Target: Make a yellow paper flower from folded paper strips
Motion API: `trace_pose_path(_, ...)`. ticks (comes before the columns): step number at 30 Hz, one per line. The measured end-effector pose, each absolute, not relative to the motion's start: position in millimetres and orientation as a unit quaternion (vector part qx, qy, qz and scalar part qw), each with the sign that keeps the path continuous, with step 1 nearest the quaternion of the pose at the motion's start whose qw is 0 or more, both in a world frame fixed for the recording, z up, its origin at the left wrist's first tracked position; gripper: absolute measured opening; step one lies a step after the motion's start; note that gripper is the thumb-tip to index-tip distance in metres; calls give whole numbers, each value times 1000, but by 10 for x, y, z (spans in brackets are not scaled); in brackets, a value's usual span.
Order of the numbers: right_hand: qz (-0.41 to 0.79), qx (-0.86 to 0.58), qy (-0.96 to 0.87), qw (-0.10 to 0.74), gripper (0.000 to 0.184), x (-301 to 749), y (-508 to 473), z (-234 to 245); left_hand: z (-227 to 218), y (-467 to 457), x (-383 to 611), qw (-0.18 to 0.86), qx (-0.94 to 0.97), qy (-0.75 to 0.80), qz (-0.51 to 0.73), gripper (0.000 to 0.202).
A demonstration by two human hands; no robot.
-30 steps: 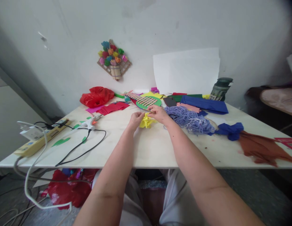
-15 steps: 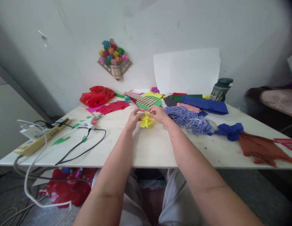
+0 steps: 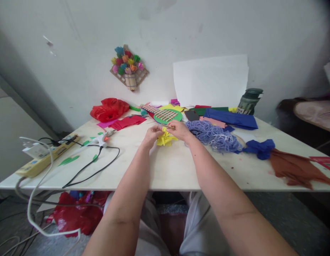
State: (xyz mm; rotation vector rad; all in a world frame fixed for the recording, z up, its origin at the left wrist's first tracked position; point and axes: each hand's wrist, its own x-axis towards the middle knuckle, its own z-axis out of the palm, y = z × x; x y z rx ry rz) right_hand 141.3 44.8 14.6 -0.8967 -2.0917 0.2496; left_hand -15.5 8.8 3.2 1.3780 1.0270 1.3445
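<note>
A crumpled piece of yellow paper (image 3: 163,139) lies on the pale table (image 3: 167,167), held between both hands. My left hand (image 3: 151,136) pinches its left side with the fingers closed. Over its right side my right hand (image 3: 180,129) is closed on the paper, with a thin stick poking out to the left at its fingertips. Just behind the hands lies a green disc with woven sticks (image 3: 165,114). A heap of lilac loops (image 3: 214,135) sits right of my right hand.
A glue gun (image 3: 103,137) with a black cord and a power strip (image 3: 44,156) lie at the left. Red paper (image 3: 127,122), a red bag (image 3: 109,108), blue sheets (image 3: 230,118), brown paper (image 3: 295,169), a phone (image 3: 191,115), a green jar (image 3: 249,100).
My left hand has lifted slightly and closed in on the yellow paper; the paper has shifted a little between the fingers. The rest has not moved.
</note>
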Motion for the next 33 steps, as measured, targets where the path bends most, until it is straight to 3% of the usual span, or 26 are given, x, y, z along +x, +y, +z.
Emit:
trace_pose_path(15,100,-396,-824,393,13,1429,420,180,43,63,-149,462,567,432,527,24)
trace_pose_path(23,114,-493,-808,302,27,1464,320,276,47,59,-161,436,589,421,535,27)
trace_pose_path(33,116,-492,-806,307,27,1462,322,274,89,8,-150,449,613,396,516,24)
